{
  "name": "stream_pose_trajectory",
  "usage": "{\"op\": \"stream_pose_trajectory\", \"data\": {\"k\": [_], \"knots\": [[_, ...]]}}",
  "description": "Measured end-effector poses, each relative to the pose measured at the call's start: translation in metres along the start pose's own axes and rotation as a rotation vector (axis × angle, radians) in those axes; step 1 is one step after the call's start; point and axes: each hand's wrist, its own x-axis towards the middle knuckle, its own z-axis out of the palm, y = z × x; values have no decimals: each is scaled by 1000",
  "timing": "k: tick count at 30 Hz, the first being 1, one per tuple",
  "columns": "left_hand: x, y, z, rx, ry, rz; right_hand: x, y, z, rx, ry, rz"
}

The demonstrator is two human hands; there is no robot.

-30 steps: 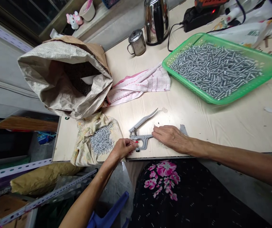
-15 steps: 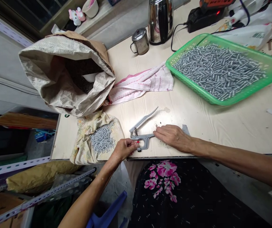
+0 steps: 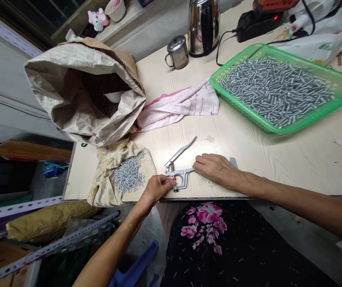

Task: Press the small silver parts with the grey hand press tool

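Note:
Near the table's front edge lies a grey pair of snap-fastener pliers [image 3: 181, 179], its upper lever raised and a spring by the pivot. My right hand [image 3: 214, 169] is closed around the end of its lower handle. At the jaw, my left hand [image 3: 160, 187] pinches with thumb and fingers beside a red part; whatever small piece is between the fingertips is hidden. Left of that hand, a pile of small silvery metal pieces [image 3: 129, 173] rests on a crumpled yellowish cloth [image 3: 103, 181].
A green basket [image 3: 266, 128] full of small metal tubes stands at the right. Behind the cloth, an open woven sack [image 3: 51, 95] holds dark small pieces and a white scoop. A pink-white towel [image 3: 179, 105], a lidded metal mug [image 3: 178, 56] and a kettle [image 3: 202, 28] are farther back.
The pliers' raised lever has tipped slightly, its end a little left and lower. My right hand has shifted slightly on the handle. My left hand stays pinched at the jaw.

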Motion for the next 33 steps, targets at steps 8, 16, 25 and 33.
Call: {"op": "stream_pose_trajectory", "data": {"k": [8, 16, 25, 33], "knots": [[0, 1, 2, -47, 2, -41, 15, 29, -11, 3, -16, -4], [-2, 7, 2, -68, 1, -69, 35, 33, -20, -44, -104, -27], [-15, 9, 16, 243, 290, 169, 29, 24, -25, -98, -102, -26], [14, 36, 42, 643, 294, 797, 22, 16, -26, -4, -136, 29]]}}
